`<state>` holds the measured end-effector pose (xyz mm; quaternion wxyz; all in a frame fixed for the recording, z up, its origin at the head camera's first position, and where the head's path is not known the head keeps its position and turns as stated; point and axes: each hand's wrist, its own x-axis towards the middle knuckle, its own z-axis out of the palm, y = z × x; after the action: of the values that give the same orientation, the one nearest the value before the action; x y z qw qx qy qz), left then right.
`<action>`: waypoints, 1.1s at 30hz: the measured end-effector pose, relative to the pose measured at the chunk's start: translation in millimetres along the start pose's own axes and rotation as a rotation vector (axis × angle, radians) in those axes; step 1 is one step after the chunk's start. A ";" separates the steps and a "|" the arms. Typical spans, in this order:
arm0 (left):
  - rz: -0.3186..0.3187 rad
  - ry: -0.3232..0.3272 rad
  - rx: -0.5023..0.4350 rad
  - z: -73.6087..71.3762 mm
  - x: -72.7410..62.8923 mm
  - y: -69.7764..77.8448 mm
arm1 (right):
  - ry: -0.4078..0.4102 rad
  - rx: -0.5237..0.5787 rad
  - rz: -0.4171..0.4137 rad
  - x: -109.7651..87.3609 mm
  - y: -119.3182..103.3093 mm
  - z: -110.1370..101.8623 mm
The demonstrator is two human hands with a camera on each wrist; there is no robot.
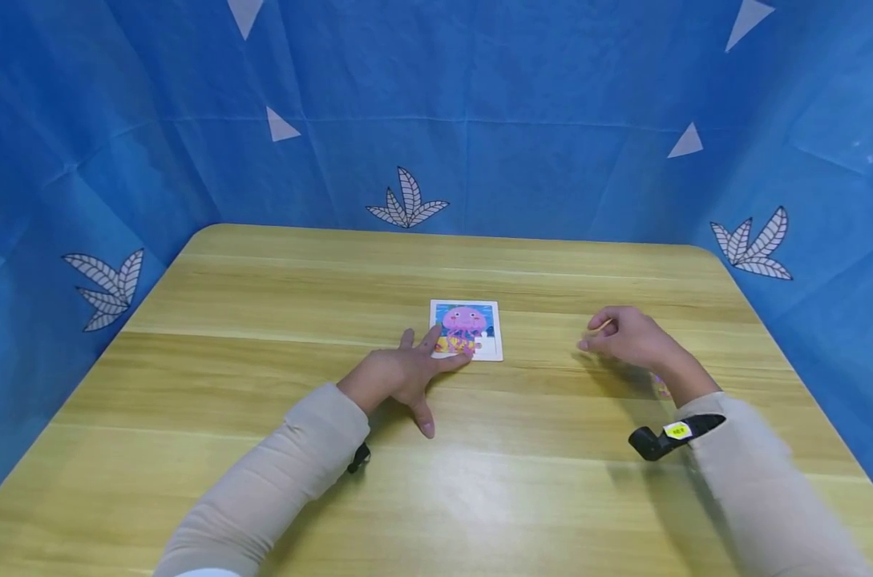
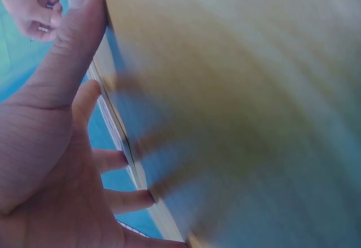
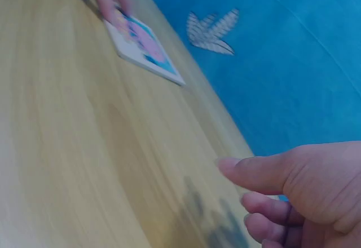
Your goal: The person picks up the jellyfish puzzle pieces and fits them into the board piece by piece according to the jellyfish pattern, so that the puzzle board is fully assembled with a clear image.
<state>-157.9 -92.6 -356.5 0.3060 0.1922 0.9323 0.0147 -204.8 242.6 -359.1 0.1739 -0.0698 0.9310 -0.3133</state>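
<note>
A small square jigsaw puzzle (image 1: 485,309) in a white frame lies mid-table, showing a pink jellyfish over blue and yellow. A white piece-shaped gap shows at its lower right. My left hand (image 1: 407,375) is spread flat beside it, fingertips resting on its left and lower edges. To the right, my right hand (image 1: 632,336) hovers above the table with loosely curled fingers. In the right wrist view, nothing shows between its thumb (image 3: 254,172) and fingers. Partly hidden under the right wrist lies a small pink-and-yellow puzzle piece (image 1: 660,386).
The wooden table (image 1: 479,481) has rounded far corners. A blue cloth (image 1: 515,176) with white triangles and leaf drawings hangs around its back and sides. Black wrist straps sit on both sleeves, the right one (image 1: 648,442) bearing a yellow label.
</note>
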 end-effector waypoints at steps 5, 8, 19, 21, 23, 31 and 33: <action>0.004 0.000 0.003 0.3 1.4 -0.2 | 0.008 0.002 0.023 -14.4 21.0 -15.3; 0.004 0.001 0.006 0.0 1.3 -0.8 | 0.013 -0.018 0.039 -21.1 31.9 -22.3; 0.009 -0.003 -0.002 0.2 0.9 -0.8 | -0.001 -0.149 0.149 -46.1 65.1 -36.7; 0.009 -0.002 -0.004 0.6 1.1 -0.9 | -0.001 -0.164 0.181 -51.4 67.8 -36.0; 0.008 -0.001 -0.004 1.2 1.7 -1.3 | 0.003 -0.175 0.211 -56.3 69.2 -34.0; 0.006 -0.001 -0.005 1.8 2.5 -1.7 | 0.020 -0.147 0.188 -60.0 71.9 -25.1; 0.005 0.001 -0.004 1.8 2.6 -2.0 | 0.027 -0.141 0.171 -58.4 70.6 -23.3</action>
<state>-159.4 -93.7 -359.7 0.3059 0.1938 0.9320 0.0176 -160.5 325.6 -368.3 0.1820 0.0022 0.9556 -0.2319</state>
